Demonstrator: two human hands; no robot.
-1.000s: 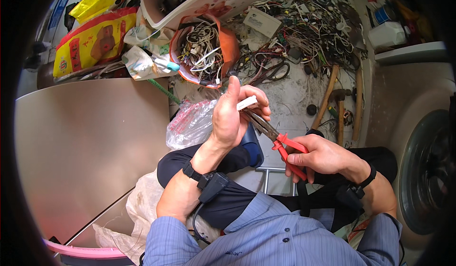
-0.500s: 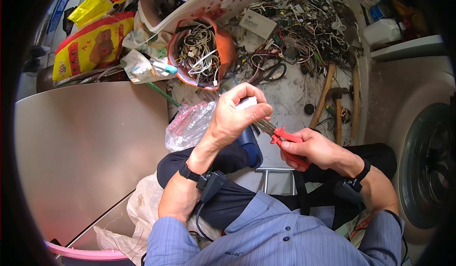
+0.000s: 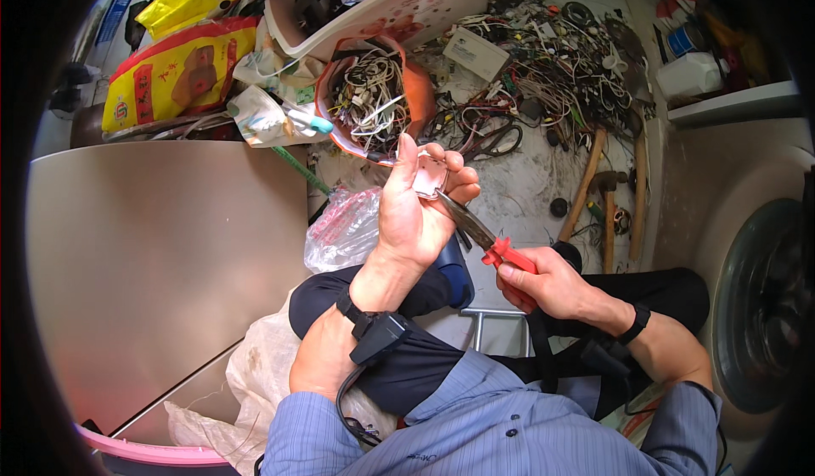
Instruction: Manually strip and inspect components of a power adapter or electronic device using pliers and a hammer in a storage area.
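My left hand [image 3: 416, 204] is turned palm up, its fingers curled round a small white, squarish plastic piece [image 3: 430, 176] with a pale pinkish face. In my right hand [image 3: 552, 282] is a pair of red-handled pliers [image 3: 475, 230], gripped by the handles. The dark metal jaws point up and left, their tip at the lower edge of the white piece. Whether the jaws bite on it or only touch it is too small to tell. Below my left hand lies a clear plastic bag [image 3: 344, 230] with red print.
An orange bucket [image 3: 418, 90] full of cables stands ahead, beside a white tub [image 3: 424, 9]. A heap of wires [image 3: 560, 77] covers the floor at the far right, with scissors [image 3: 501, 142] and hammers [image 3: 608, 213] near it. A front-loading washing machine [image 3: 755, 298] is at right.
My left hand has turned from a pinch over the white piece to palm up, showing its flat face. The pliers' tip has shifted left, and their handles are squeezed closer together.
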